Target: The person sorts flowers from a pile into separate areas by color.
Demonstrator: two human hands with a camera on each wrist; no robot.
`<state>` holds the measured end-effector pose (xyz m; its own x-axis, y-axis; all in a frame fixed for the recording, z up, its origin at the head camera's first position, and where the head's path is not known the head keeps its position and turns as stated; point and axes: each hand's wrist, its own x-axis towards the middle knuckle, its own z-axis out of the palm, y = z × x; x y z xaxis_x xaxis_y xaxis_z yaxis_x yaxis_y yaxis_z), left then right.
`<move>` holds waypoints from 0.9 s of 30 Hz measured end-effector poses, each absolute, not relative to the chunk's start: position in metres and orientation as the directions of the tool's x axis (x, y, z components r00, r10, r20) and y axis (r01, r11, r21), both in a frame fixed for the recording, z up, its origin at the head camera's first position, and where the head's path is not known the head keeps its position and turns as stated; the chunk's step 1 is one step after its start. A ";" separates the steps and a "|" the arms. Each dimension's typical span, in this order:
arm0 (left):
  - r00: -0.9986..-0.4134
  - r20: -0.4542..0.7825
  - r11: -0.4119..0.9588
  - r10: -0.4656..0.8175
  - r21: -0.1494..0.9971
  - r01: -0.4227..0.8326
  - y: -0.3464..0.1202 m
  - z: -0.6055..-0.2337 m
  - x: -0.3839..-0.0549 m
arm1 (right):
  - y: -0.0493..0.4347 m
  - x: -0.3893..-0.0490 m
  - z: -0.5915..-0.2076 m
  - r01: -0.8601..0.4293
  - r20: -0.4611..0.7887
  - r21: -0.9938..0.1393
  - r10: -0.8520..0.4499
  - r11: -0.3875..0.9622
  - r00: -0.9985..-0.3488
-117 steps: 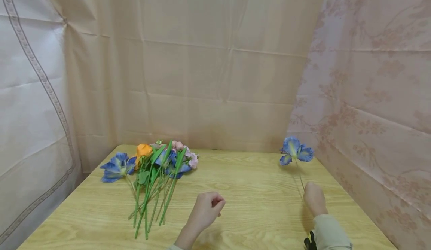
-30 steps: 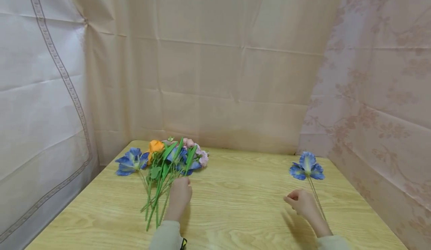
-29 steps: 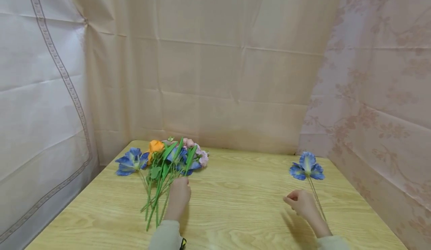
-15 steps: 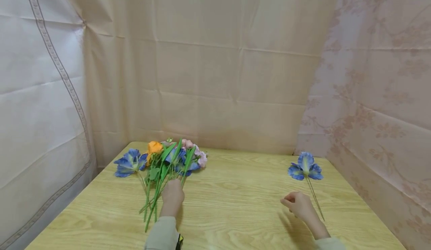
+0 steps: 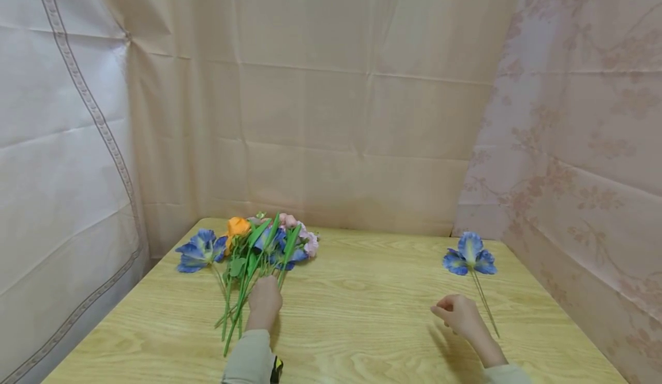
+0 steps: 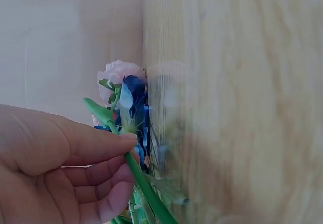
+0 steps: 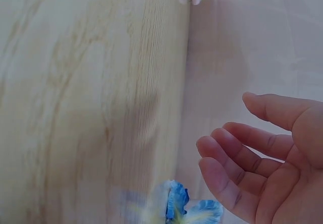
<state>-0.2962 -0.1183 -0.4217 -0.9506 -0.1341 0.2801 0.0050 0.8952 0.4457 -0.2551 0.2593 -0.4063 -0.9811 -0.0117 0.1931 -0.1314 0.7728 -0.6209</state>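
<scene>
A mixed bunch of artificial flowers lies at the table's left, with an orange bloom point(image 5: 238, 226), a blue iris point(image 5: 199, 250), pale pink blooms point(image 5: 310, 244) and long green stems. My left hand point(image 5: 266, 300) is over the stems. In the left wrist view its thumb and fingers pinch a green flower stem point(image 6: 151, 196); which bloom it carries cannot be told. A single blue iris point(image 5: 469, 250) lies apart at the right, its stem running toward the front edge. Beside that stem my right hand point(image 5: 457, 314) hovers with loosely bent fingers, holding nothing, as the right wrist view confirms.
The wood-grain table point(image 5: 362, 292) spans the front. A beige curtain point(image 5: 331, 114) hangs close behind it, a white cloth point(image 5: 67, 171) stands at the left and a floral-patterned cloth point(image 5: 584, 171) at the right.
Almost four seconds ago my right hand held the single iris; now it lies on the table, released. My left hand has moved left onto the stems, shifting slightly further left during the last second.
</scene>
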 end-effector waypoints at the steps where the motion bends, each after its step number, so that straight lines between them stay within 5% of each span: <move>1: -0.951 0.278 0.895 -0.136 0.446 0.002 -0.118 -0.422 -0.297 | 0.259 -0.255 -0.406 -0.126 0.190 -0.623 -0.007 0.772 -0.982; 16: -0.934 0.306 0.870 -0.182 0.493 -0.008 -0.117 -0.421 -0.298 | 0.257 -0.253 -0.407 -0.119 0.177 -0.629 -0.008 0.768 -0.984; 27: -0.884 0.448 0.860 -0.136 0.497 0.119 -0.104 -0.415 -0.287 | 0.255 -0.251 -0.409 -0.154 0.193 -0.639 -0.037 0.754 -0.980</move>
